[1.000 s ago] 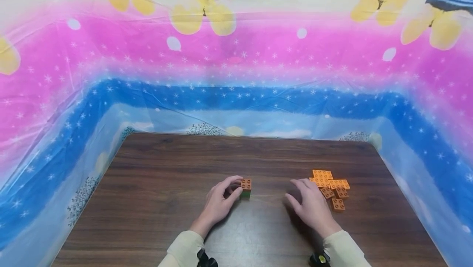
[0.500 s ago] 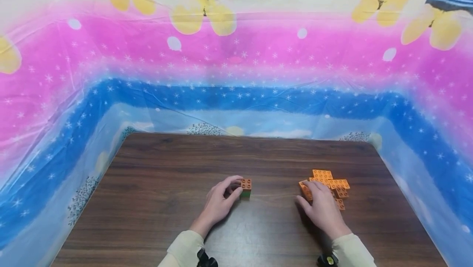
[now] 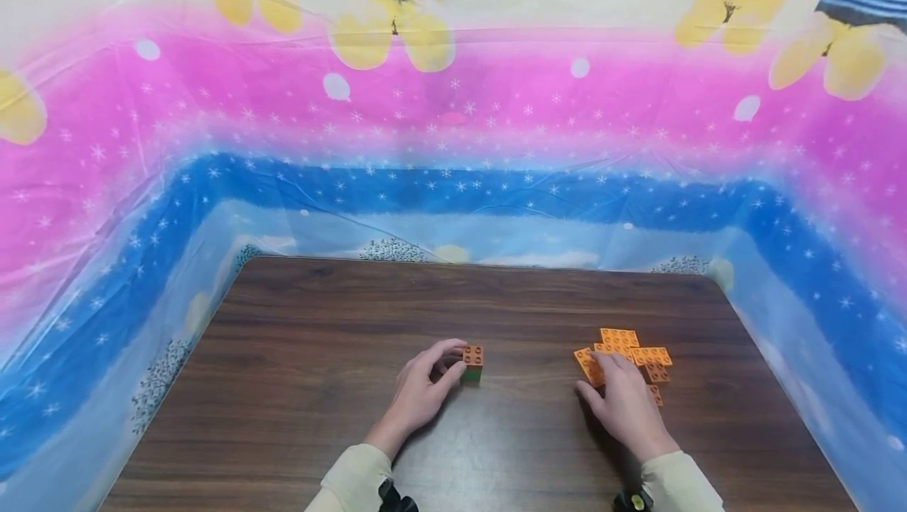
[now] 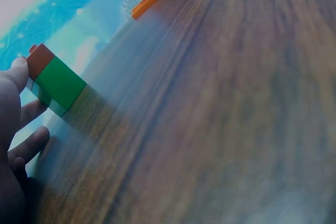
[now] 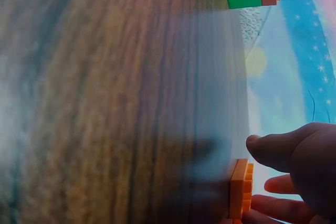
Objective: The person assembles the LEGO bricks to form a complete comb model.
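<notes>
My left hand [image 3: 422, 383] holds a small stack of toy building bricks by its left side, thumb in front and a finger behind. The stack is a green brick [image 4: 62, 83] standing on the table, with a thin brown-orange brick [image 3: 472, 354] on top. To the right, my right hand [image 3: 627, 402] reaches over the near left part of a group of flat orange bricks. Its fingertips are at an orange brick [image 3: 586, 364] lying at a slant, and the thumb stands apart from that brick in the right wrist view. The hand hides part of the group.
Several more bricks lie close together on the right: a bright orange brick [image 3: 620, 337] at the back, another orange brick [image 3: 652, 355] beside it, and a darker small brick [image 3: 657, 372] nearer. Beyond the brown wooden table [image 3: 354, 299] hangs a printed cloth [image 3: 453, 189].
My right hand has moved right, over the group, and the slanted orange brick now shows at its left. Small bricks seen earlier are partly covered by the hand. My left hand stays put.
</notes>
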Tool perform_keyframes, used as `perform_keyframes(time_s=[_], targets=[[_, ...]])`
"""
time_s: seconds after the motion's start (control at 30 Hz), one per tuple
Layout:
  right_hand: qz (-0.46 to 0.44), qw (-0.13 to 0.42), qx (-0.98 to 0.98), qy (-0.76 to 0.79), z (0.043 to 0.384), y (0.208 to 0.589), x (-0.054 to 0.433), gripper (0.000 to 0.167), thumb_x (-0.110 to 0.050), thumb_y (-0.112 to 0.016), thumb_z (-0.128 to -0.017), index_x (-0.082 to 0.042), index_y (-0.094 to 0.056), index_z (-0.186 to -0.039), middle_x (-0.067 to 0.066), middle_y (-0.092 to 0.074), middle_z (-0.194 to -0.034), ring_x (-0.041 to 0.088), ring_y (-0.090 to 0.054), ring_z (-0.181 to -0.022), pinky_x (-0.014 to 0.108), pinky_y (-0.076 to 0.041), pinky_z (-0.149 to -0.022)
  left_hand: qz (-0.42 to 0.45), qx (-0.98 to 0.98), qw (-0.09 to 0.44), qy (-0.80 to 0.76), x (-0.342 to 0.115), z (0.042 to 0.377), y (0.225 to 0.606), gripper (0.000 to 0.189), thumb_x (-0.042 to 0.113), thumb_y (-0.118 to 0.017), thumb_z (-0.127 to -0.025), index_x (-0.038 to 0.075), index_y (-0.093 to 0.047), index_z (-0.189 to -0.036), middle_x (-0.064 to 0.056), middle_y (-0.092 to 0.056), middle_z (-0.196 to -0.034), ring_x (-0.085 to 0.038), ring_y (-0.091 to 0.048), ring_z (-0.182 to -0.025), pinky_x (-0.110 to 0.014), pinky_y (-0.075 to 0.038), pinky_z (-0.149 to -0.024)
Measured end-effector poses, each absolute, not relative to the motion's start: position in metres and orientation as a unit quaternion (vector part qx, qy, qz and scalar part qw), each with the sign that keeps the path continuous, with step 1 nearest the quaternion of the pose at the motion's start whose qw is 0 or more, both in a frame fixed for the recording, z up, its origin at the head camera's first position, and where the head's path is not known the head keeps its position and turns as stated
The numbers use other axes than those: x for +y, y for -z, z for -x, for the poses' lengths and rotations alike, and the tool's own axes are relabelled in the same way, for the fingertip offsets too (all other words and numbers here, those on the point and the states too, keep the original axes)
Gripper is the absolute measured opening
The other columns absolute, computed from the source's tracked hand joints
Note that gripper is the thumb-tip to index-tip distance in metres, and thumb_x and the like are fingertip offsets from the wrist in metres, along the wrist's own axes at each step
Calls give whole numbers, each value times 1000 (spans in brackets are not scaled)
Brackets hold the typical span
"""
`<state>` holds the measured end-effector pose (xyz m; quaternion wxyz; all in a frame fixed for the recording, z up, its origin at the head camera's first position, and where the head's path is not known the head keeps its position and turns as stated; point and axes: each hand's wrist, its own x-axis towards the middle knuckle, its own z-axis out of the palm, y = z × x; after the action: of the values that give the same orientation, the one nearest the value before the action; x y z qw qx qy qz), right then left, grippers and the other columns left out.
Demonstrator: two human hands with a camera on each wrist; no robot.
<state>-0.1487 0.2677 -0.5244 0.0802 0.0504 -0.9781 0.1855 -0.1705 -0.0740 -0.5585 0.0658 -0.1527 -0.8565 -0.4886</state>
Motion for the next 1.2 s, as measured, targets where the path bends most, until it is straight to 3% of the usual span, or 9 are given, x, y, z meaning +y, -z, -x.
perform_keyframes(time_s=[0.4,0.73,1.2], targets=[[-39,68,-983,-164,151,529,271,54,-28,-83,-92,9,-65,-126,23,-69,-111,42,-65,-107,61,-52,-92,155,-856,69,488,-74,170,558,29,33,-68,-104,33,-68,-133,15,-74,-119,-2,-63,-90,-31,-51,-82],[-26,65,-987,-145,151,529,272,58,-31,-84,-91,11,-65,-128,29,-67,-116,46,-63,-110,64,-51,-94,152,-856,74,489,-72,170,556,29,34,-68,-104,30,-69,-132,12,-75,-118,-4,-63,-90,-32,-50,-81],[-24,59,-988,-139,152,528,272,49,-27,-85,-90,7,-69,-122,22,-67,-106,38,-63,-98,59,-53,-86,154,-853,76,493,-74,171,558,30,33,-68,-104,27,-69,-133,14,-75,-118,-3,-63,-90,-32,-49,-80]])
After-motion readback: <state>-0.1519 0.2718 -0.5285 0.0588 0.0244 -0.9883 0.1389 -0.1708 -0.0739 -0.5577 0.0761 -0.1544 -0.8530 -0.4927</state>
